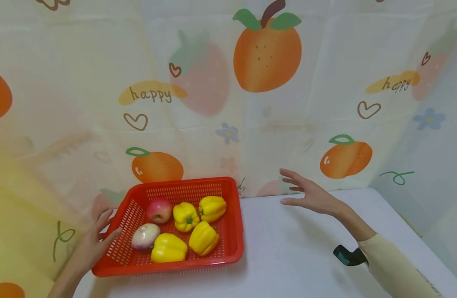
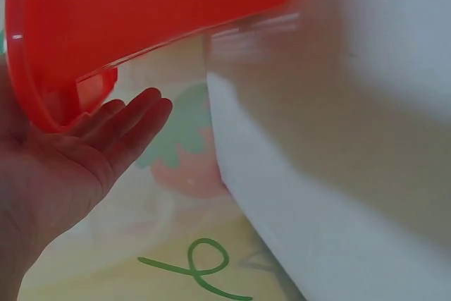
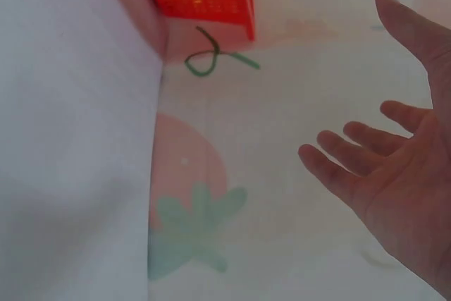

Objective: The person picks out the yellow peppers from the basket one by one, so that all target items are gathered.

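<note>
A red plastic basket (image 1: pixel 233 244) stands on the white table. In it lie several yellow bell peppers (image 1: pixel 169 248), a red apple (image 1: pixel 159 210) and a round white vegetable (image 1: pixel 145 236) with a purple end. At the basket's left rim is my left hand (image 1: pixel 95 242), its thumb over the rim and its fingers outside. The left wrist view shows those fingers extended beside the red rim (image 2: pixel 25 54); the thumb is hidden there. To the right of the basket, my right hand (image 1: pixel 310 194) hovers above the table with spread fingers, holding nothing.
The white table (image 1: pixel 280 256) extends right of the basket. Behind it hangs a pale curtain (image 1: pixel 265 136) printed with fruit and the word "happy". A dark device (image 1: pixel 349 255) shows at the right sleeve.
</note>
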### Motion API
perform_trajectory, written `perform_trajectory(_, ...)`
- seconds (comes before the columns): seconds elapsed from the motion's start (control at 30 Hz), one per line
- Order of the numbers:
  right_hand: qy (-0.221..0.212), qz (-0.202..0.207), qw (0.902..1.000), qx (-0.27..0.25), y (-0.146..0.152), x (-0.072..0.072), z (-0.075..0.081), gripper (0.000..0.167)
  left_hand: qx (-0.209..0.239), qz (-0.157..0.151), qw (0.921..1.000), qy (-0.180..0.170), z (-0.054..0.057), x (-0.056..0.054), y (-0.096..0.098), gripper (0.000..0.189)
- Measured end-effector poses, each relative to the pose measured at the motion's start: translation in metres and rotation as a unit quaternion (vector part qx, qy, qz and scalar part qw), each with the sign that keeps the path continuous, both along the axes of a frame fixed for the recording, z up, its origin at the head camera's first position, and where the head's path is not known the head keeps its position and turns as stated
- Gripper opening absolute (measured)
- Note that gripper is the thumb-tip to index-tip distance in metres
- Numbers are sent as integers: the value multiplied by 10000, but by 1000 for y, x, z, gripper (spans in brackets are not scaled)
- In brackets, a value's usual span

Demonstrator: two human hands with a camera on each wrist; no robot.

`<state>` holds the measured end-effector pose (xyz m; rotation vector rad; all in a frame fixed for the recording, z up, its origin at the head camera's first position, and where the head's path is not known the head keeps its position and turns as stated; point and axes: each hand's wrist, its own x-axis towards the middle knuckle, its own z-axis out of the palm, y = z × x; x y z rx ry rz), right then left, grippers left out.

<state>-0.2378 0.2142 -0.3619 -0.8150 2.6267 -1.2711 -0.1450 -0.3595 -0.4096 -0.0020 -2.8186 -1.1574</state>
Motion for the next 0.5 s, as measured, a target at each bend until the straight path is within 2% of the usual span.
perform_trajectory(0.13,-103,100,9999,-51,-15,-1,1,82,113,-18,9999,25,-5,0,1,70)
perform_trajectory(0.27,-165,230,9996,-53,-32,1,2,84,-122,144,9998,-35,-7,-1,4,68)
perform_trajectory(0.37,-109,370,9992,-82,-45,2,3,83,-245,289,9991,-188,-8,-1,5,68)
perform_trajectory(0.5,46,602,9981,-126,-63,0,0,82,-76,400,9989,-246,-10,0,5,68)
